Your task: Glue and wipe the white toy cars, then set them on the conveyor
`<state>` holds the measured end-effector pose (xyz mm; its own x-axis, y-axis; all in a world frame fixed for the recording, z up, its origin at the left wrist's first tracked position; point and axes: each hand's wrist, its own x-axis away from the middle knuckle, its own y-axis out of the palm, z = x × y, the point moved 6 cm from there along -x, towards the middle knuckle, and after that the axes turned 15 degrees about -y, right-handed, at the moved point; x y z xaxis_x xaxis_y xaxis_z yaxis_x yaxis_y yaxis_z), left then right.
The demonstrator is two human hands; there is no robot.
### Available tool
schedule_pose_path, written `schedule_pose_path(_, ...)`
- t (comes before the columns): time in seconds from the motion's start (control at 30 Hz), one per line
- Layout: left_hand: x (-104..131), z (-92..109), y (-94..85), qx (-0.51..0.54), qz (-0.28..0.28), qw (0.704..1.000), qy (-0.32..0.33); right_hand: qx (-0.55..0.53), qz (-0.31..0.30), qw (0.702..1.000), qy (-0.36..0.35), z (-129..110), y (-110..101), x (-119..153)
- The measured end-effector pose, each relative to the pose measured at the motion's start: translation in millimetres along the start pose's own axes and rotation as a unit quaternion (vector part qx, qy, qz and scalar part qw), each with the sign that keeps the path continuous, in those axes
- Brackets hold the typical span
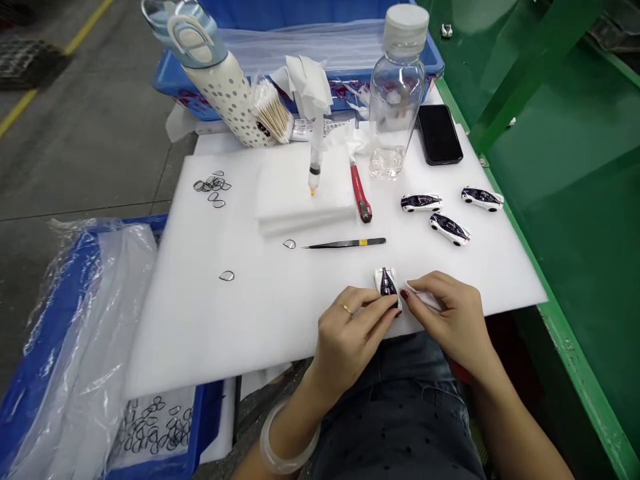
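Observation:
My left hand [353, 327] grips a small white toy car [386, 281] with a dark striped roof, at the near edge of the white foam sheet [240, 313]. My right hand [450, 313] holds a small white wipe [423, 298] right beside the car's side. Black tweezers [345, 243] lie just beyond my hands. Two small black ring-shaped parts [289, 244] [227, 275] lie loose to the left of the tweezers.
Three more toy cars [450, 229] lie at the right. A foam block [305, 193] carries a glue syringe [315, 167]; beside it a red knife [360, 193], clear bottle [397, 93], phone [439, 133], cotton swabs [273, 110], white dotted bottle [220, 73], pile of rings [213, 187]. Blue bins stand at the back and left.

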<state>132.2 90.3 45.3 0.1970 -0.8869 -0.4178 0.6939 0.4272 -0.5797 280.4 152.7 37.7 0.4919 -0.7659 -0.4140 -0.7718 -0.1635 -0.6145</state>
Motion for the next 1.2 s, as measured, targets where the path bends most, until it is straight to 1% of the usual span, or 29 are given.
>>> schedule_pose_path(0.07, 1, -1, 4.2, -0.009, -0.01, 1.0, -0.006, 0.006, -0.016, 1.0, 0.004, 1, 2, 0)
schedule_pose_path(0.17, 2, -7, 5.0, -0.015, -0.015, 0.999, -0.04, 0.007, -0.038, 0.999, 0.006, 2, 3, 0)
schedule_pose_path(0.3, 0, -16, 2.9, -0.003, -0.027, 0.994, -0.101, 0.001, -0.043, 0.999, 0.011, 3, 3, 1)
schedule_pose_path(0.37, 0, -19, 3.2, 0.003, -0.039, 0.992, -0.119, 0.001, -0.044, 0.999, 0.014, 3, 4, 1)
schedule_pose_path(0.57, -1, -21, 4.6, 0.006, -0.046, 0.991, -0.122, 0.018, -0.038, 0.999, 0.019, 1, 4, 1)
schedule_pose_path(0.73, -2, -21, 5.0, 0.01, -0.053, 0.989, -0.14, 0.032, -0.046, 0.998, 0.037, -1, 8, 0)
schedule_pose_path(0.9, -3, -22, 3.6, 0.011, -0.054, 0.988, -0.145, 0.052, -0.038, 0.998, 0.025, -2, 8, 0)
schedule_pose_path(1.07, -4, -22, 8.2, 0.018, -0.065, 0.984, -0.167, -0.02, -0.052, 0.997, 0.048, 4, 5, 1)
schedule_pose_path(1.2, -7, -22, 7.8, 0.008, -0.065, 0.983, -0.174, -0.058, -0.021, 0.997, 0.046, 7, -4, 1)
